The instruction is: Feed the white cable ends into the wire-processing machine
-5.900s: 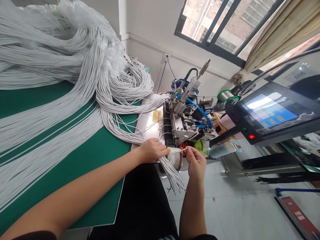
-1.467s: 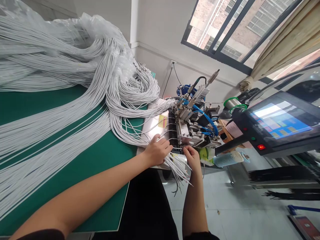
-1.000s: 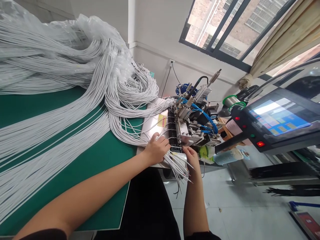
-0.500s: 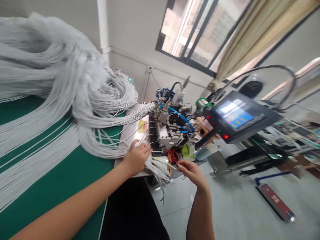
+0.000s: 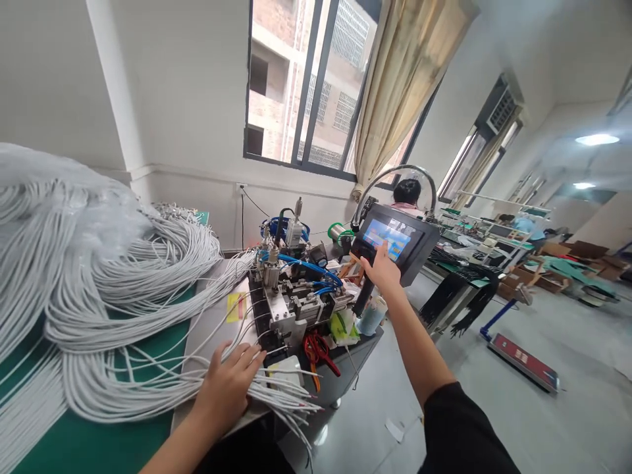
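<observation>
My left hand [image 5: 232, 378] rests over a bundle of white cables [image 5: 182, 388] on the metal tabletop, fingers curved down round it. The loose cable ends [image 5: 291, 395] stick out to the right of that hand, past the table edge. My right hand [image 5: 382, 270] is raised to a touchscreen panel [image 5: 395, 234], its index finger stretched onto the lit screen and its thumb apart. It holds nothing. Between the hands stands a metal machine [image 5: 296, 296] with blue air tubes. Several single cables run into its left side.
Thick piles of white cable [image 5: 143, 303] cover the green table [image 5: 123, 441] at left. Red and orange-handled pliers [image 5: 318, 352] lie in front of the machine, near a green packet [image 5: 344, 328]. A wire spool [image 5: 340, 232] stands behind. Another person [image 5: 407, 194] is beyond the panel.
My right hand has left the cable ends and moved up to the touchscreen. My left hand stays on the bundle. The view has tilted up and turned right.
</observation>
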`<action>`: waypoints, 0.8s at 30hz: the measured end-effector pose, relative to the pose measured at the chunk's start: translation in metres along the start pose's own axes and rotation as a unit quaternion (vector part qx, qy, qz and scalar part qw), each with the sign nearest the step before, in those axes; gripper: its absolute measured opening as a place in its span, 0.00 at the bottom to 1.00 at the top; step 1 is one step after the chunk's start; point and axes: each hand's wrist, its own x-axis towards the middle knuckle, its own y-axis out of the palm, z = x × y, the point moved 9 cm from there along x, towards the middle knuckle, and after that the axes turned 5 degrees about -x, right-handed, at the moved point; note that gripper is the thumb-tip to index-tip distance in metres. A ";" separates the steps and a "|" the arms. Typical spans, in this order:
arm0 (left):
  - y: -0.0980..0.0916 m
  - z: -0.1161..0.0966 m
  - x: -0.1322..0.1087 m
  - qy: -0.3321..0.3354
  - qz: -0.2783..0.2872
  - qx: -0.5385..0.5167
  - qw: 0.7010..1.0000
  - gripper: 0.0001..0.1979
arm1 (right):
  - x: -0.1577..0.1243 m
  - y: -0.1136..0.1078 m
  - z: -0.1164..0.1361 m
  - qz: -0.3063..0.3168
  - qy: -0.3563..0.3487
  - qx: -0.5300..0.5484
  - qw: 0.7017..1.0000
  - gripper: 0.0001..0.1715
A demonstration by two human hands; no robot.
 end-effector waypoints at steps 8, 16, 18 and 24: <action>-0.008 -0.004 -0.003 0.020 -0.030 0.043 0.998 0.23 | 0.027 0.001 0.001 0.032 0.042 0.007 0.999 0.28; -0.017 -0.004 -0.004 0.009 -0.034 0.022 0.999 0.16 | 0.035 -0.008 0.019 0.090 0.041 0.013 0.995 0.24; -0.018 -0.001 -0.003 -0.012 -0.030 0.005 0.999 0.12 | 0.014 -0.007 0.039 0.100 -0.017 0.025 0.995 0.20; -0.020 0.008 0.001 -0.041 0.009 -0.036 0.998 0.11 | -0.146 -0.004 0.141 0.142 -0.415 0.207 0.875 0.24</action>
